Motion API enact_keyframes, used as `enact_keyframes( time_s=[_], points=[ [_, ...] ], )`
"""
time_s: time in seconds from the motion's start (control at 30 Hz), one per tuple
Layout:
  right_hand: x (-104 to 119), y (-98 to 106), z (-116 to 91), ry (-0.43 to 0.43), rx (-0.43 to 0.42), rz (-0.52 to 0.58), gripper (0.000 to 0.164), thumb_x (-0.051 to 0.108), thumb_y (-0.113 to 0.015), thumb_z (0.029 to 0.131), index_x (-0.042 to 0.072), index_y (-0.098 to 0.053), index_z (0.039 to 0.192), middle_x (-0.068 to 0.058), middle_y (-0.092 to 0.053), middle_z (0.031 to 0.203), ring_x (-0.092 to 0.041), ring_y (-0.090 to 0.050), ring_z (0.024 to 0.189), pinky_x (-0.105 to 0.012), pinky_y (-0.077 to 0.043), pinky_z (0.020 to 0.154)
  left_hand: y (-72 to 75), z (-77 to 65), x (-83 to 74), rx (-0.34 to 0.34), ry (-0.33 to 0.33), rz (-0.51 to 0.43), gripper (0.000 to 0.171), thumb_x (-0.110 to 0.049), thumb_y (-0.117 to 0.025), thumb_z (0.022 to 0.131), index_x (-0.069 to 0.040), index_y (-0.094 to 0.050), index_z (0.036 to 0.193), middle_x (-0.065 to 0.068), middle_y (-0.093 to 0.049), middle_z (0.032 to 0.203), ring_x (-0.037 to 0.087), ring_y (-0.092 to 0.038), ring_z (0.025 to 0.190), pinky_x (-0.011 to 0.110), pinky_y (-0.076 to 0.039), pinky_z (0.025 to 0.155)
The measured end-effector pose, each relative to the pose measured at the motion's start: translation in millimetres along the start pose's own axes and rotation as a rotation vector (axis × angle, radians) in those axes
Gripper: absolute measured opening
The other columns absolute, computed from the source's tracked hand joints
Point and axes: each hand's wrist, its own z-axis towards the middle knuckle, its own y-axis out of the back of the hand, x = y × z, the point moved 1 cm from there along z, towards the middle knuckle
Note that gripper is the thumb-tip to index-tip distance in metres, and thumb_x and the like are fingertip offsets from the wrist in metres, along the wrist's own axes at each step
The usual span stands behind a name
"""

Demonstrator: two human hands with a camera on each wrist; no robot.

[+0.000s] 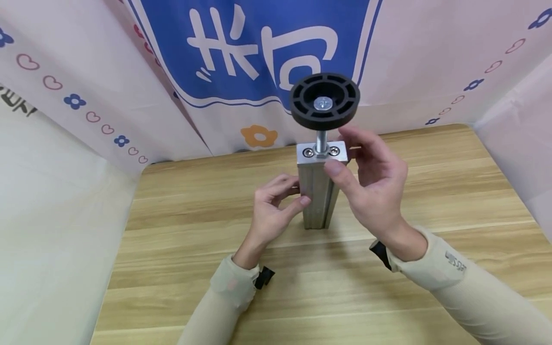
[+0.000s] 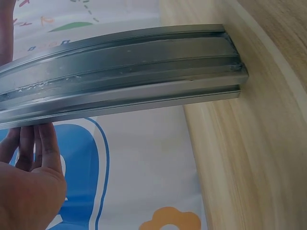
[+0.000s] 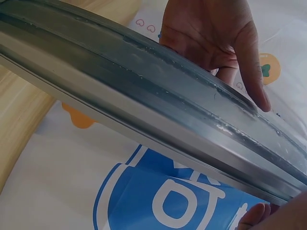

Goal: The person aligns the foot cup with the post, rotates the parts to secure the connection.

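A silver aluminium profile point(image 1: 316, 191) with grooved sides stands upright on the wooden table. Its top carries a metal end plate point(image 1: 303, 160) with two screws. From the plate rises a threaded stem point(image 1: 321, 139) with a nut at its base, bearing a round black levelling foot point(image 1: 349, 112). Lower on the profile, my left hand point(image 1: 271, 208) holds its left side between thumb and fingers. My right hand point(image 1: 379, 187) grips the upper right side, thumb in front just below the plate, fingers partly hidden behind. Both wrist views show the long grooved profile point(image 2: 144, 57) close up.
The wood-grain table point(image 1: 172, 239) reaches back to a white printed backdrop point(image 1: 414, 72) bearing a blue sign point(image 1: 172, 38) and an orange flower point(image 1: 247, 136). White sheeting point(image 1: 51, 215) hangs on the left side. A black wrist-worn piece point(image 1: 264, 278) sits at each cuff.
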Motion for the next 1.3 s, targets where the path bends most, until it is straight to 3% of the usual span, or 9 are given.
enact_keyframes(
  time_s=[0.23,0.47,0.57,0.9,1.1,1.3],
  points=[
    [-0.2,1.2,-2.7,-0.005,-0.002,-0.016,0.058,0.037,-0.084,0.091,-0.010,-0.070,0.121,-0.001,-0.072,0.101,-0.015,-0.060,0.087,-0.024,-0.052,0.077,0.4,-2.3,4.1,0.003,0.014,0.012,0.060,-0.039,-0.080,0.095,0.016,-0.071,0.118,0.033,-0.069,0.106,0.011,-0.072,0.100,0.041,-0.065,0.096],
    [-0.2,0.8,-4.4,-0.015,0.000,0.011,0.049,0.035,-0.082,0.093,-0.006,-0.072,0.118,-0.004,-0.072,0.102,-0.017,-0.064,0.089,-0.024,-0.056,0.081,0.3,-2.1,5.0,-0.013,0.023,0.002,0.052,-0.030,-0.081,0.095,0.017,-0.072,0.115,0.033,-0.069,0.104,0.011,-0.071,0.099,0.041,-0.066,0.094],
    [-0.5,0.5,-5.6,-0.021,-0.010,0.008,0.052,0.035,-0.081,0.094,-0.011,-0.071,0.116,-0.004,-0.072,0.102,-0.016,-0.064,0.089,-0.024,-0.056,0.079,0.0,-2.8,4.8,-0.018,0.036,0.004,0.051,-0.029,-0.081,0.095,0.017,-0.072,0.114,0.033,-0.069,0.104,0.010,-0.071,0.099,0.042,-0.066,0.093],
    [1.3,0.6,-8.4,-0.042,-0.027,-0.034,0.056,0.038,-0.080,0.092,-0.013,-0.071,0.114,-0.004,-0.072,0.103,-0.014,-0.065,0.089,-0.022,-0.056,0.077,-3.2,-6.0,4.3,-0.047,0.069,0.030,0.056,-0.038,-0.081,0.094,0.015,-0.074,0.110,0.031,-0.068,0.099,0.010,-0.070,0.094,0.035,-0.066,0.090],
    [2.9,2.5,-10.1,-0.054,-0.026,-0.066,0.058,0.040,-0.080,0.091,-0.014,-0.072,0.112,-0.002,-0.071,0.101,-0.012,-0.061,0.085,-0.020,-0.053,0.072,-4.1,-7.0,5.1,-0.051,0.086,-0.001,0.043,-0.023,-0.081,0.094,0.017,-0.073,0.109,0.033,-0.066,0.098,0.010,-0.069,0.094,0.035,-0.066,0.092],
    [2.4,2.5,-11.3,-0.066,-0.027,-0.061,0.059,0.039,-0.081,0.090,-0.015,-0.071,0.112,-0.001,-0.070,0.101,-0.011,-0.060,0.084,-0.019,-0.052,0.071,-6.4,-9.4,5.9,-0.061,0.110,0.002,0.025,0.006,-0.076,0.088,0.017,-0.073,0.110,0.032,-0.066,0.097,0.009,-0.069,0.093,0.036,-0.065,0.093]
  ],
)
